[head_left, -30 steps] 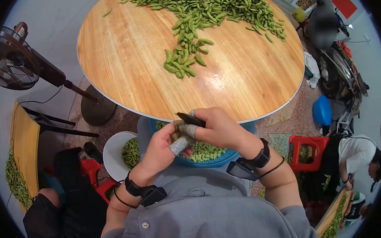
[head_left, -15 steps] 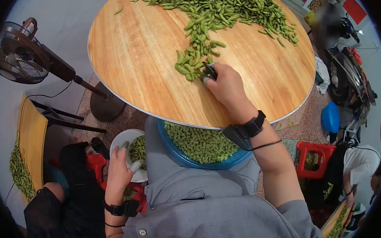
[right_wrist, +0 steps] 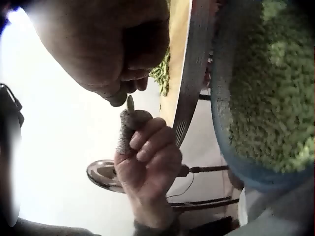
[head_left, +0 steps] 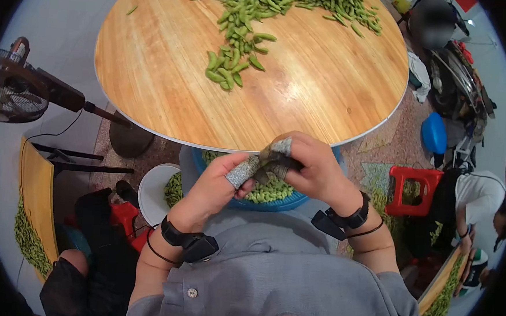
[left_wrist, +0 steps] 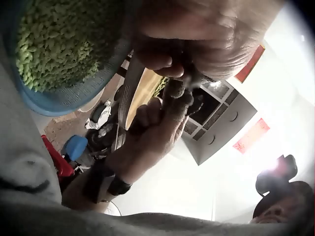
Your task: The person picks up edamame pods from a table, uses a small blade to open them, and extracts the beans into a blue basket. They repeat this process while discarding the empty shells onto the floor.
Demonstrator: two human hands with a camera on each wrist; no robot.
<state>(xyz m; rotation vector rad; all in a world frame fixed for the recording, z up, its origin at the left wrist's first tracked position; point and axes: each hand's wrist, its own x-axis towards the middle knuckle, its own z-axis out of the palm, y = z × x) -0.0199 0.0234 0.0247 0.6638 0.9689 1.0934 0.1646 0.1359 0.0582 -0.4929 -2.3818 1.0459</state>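
Note:
Over the near edge of the round wooden table (head_left: 320, 104), both hands meet in front of the body. My left hand (head_left: 211, 184), its thumb in a grey wrap, pinches a green bean pod (right_wrist: 130, 104) that sticks up from the fingertips in the right wrist view. Fingers also wrapped, my right hand (head_left: 319, 168) is curled around a slim black tool (head_left: 276, 165), which is blurred and partly hidden. Its fingertips are right at the pod. Below the hands, a blue basin (head_left: 294, 202) holds many shelled green beans (head_left: 271, 194).
A large heap of bean pods (head_left: 251, 1) covers the far side of the table, with a trail of pods (head_left: 226, 66) toward the middle. At left are a white bucket (head_left: 149, 192) with pods and a standing fan (head_left: 14, 85). A red stool (head_left: 413, 191) stands at right.
My right hand has come back from the pod trail on the table to the lap. My left hand has moved from over the white bucket to meet it and now pinches a pod.

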